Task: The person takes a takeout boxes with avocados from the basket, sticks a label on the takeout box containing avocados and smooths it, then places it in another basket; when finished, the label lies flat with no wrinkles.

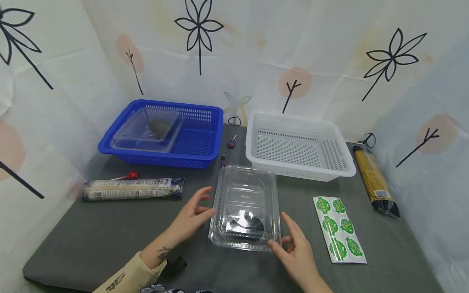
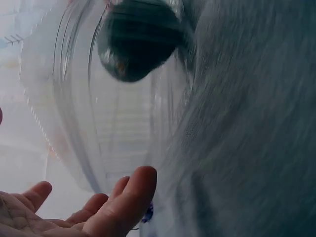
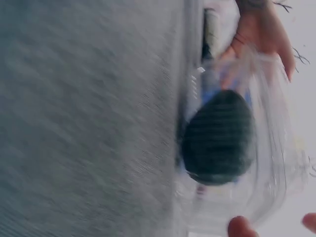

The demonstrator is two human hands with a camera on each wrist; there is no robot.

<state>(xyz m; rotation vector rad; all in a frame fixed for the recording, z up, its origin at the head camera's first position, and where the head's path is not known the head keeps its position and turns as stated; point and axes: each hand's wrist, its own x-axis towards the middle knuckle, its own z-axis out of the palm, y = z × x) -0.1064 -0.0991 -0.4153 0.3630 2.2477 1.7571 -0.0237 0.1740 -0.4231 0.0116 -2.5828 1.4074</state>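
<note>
A clear plastic clamshell container, lid down, lies on the dark table between the two hands. Inside it sits a dark green avocado, seen through the plastic near its front end. My left hand is beside the container's left edge, fingers spread and palm turned toward it. The right hand is by the front right corner, thumb tip at the rim and fingers along the right side. In the left wrist view, the left fingers appear loosely bent with nothing held.
A blue basket at back left holds another clear container with something greenish inside. A white basket stands back right. Wrapped noodles and lollipops lie left and behind; green stickers and packed spaghetti lie right.
</note>
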